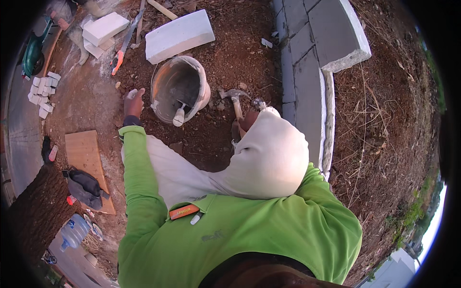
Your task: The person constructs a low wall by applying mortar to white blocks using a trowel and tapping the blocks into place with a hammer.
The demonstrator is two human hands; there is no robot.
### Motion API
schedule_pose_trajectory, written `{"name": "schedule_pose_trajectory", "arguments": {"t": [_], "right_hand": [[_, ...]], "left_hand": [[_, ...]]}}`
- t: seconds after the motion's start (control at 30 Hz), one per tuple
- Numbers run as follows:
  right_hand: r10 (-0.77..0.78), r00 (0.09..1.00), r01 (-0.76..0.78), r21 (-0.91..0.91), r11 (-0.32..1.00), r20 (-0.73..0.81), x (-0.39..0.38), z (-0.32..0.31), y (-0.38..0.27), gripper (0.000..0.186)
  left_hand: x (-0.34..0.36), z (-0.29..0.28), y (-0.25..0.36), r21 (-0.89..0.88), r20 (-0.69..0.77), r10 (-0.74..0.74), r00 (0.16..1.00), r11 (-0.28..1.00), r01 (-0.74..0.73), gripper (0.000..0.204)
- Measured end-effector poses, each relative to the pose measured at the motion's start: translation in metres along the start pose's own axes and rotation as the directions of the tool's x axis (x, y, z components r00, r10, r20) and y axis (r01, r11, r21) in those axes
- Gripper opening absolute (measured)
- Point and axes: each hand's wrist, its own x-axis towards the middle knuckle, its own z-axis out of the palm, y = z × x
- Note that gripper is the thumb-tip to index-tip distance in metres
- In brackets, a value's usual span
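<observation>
My left hand (134, 102), in a green sleeve, is raised just left of a mortar-stained bucket (164, 83), fingers loosely bent and apart. Inside the bucket, a trowel (178, 116) leans with its pale handle toward me over grey mix. A hammer (236, 103) with a wooden handle is right of the bucket, beside my right hand (249, 120), which is mostly hidden behind my raised, pale-trousered knee; whether it grips anything is unclear. A white block (179, 36) lies beyond the bucket.
A grey block wall (300, 72) runs along my right. Stacked white blocks (105, 29), a handsaw (122, 53), another person's legs (79, 38) and a green wheelbarrow (33, 48) are upper left. Left are a board (84, 144), bag (84, 188), water jug (73, 232) and tree trunk (36, 204).
</observation>
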Motion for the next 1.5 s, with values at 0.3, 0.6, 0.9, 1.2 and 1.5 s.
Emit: {"name": "schedule_pose_trajectory", "arguments": {"t": [0.3, 0.6, 0.9, 1.2, 1.5], "right_hand": [[-0.587, 0.573, 0.376, 0.453, 0.808, 0.572, -0.066, -0.165, -0.171, 0.075], [-0.472, 0.696, 0.259, 0.423, 0.868, 0.541, -0.030, -0.112, -0.199, 0.041], [-0.781, 0.620, 0.749, -0.355, 0.560, 0.077, -0.074, -0.195, -0.120, 0.050], [-0.431, 0.901, 0.351, -0.485, 0.801, -0.059, -0.087, -0.109, -0.018, 0.052], [-0.435, 0.901, 0.432, 0.113, 0.895, -0.003, -0.125, -0.137, 0.043, 0.042]], "left_hand": [[0.005, 0.041, -0.029, -0.066, 0.302, -0.280, 0.911, 0.948, 0.313, 0.068], [0.032, 0.047, -0.051, -0.153, 0.270, 0.003, 0.963, 0.987, 0.040, 0.031], [-0.011, 0.038, -0.003, -0.219, 0.328, -0.002, 0.945, 0.972, 0.079, 0.033], [0.021, 0.047, -0.019, -0.075, 0.252, -0.029, 0.967, 0.996, 0.049, 0.040], [0.015, 0.038, -0.011, -0.197, 0.311, -0.111, 0.944, 0.964, 0.178, 0.036]]}}
